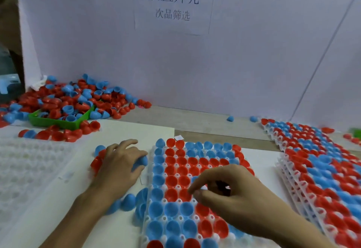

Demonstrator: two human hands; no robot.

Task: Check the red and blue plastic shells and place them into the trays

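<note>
Left hand (121, 161) rests curled over a small cluster of red and blue shells (97, 161) on the tabletop (205, 124), just left of the centre tray (151, 171); right hand (224, 189) hovers over that tray, fingertips pinched together, whether on a shell I cannot tell. Two more tray groups: one empty tray (29, 169) left, one filled stack (322, 169) right. One green bin (58, 122) sits in the loose pile.

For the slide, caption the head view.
Right hand hovers over the part-filled tray; left hand holds spare shells.

Even soft light — blurred, warped edges
</note>
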